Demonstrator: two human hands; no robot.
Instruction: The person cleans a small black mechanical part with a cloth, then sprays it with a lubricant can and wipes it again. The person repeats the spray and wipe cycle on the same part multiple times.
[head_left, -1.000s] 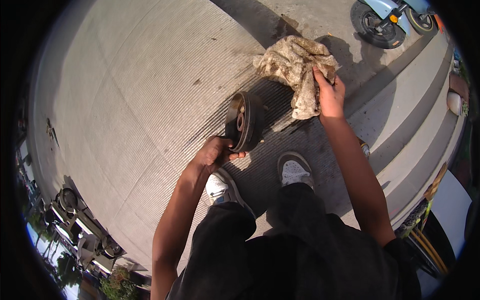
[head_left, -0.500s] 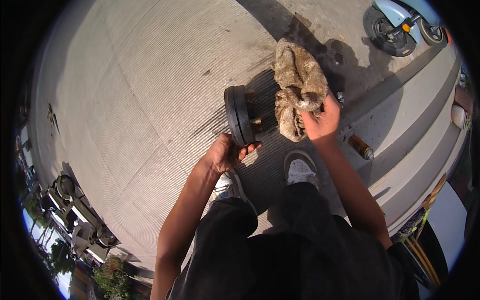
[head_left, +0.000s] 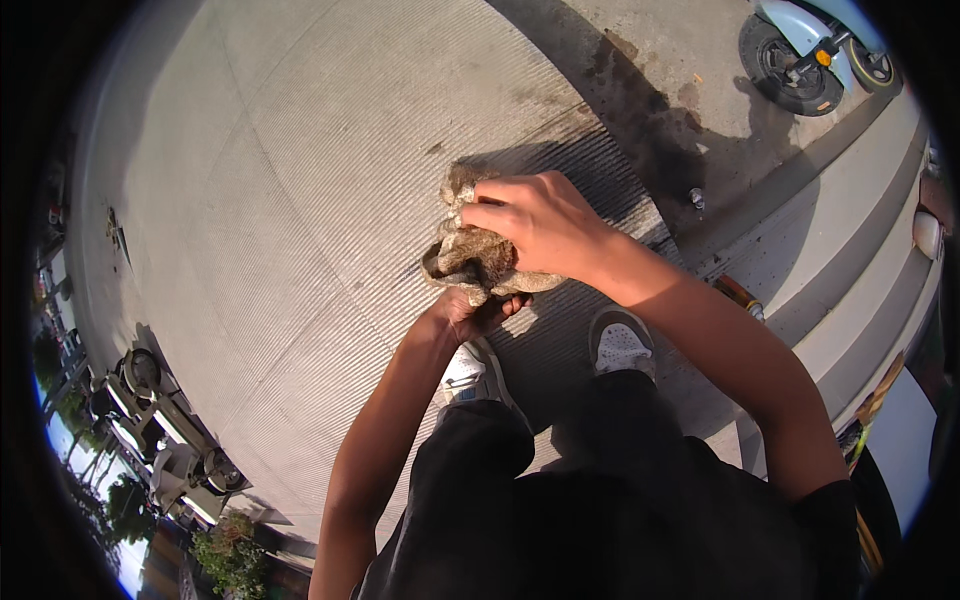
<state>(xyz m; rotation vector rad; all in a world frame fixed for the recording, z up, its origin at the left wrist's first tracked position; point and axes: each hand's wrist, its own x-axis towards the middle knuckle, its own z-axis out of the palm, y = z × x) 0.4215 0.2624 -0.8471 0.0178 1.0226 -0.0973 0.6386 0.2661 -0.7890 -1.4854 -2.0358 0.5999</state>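
My right hand (head_left: 535, 220) grips a dirty, brown-stained cloth rag (head_left: 478, 258) with curled fingers and presses it down above my left hand. Closed underneath, my left hand (head_left: 468, 312) grips the lower edge of a round black part. The rag covers that part almost wholly now; a half-second ago it showed as a thick black disc with a brass-coloured stud on its side. Both hands are in front of me, over the ridged concrete (head_left: 330, 190).
Pale steps (head_left: 800, 265) rise on the right, with an orange-and-dark can (head_left: 738, 293) lying by them. A light-blue scooter's wheel (head_left: 787, 65) stands at the far right. Several parked two-wheelers (head_left: 170, 440) are at the left edge. My shoes (head_left: 622, 348) are below my hands.
My right hand has swung left with the rag and laid it over the round black part. My left hand keeps its hold and has shifted slightly right and down.
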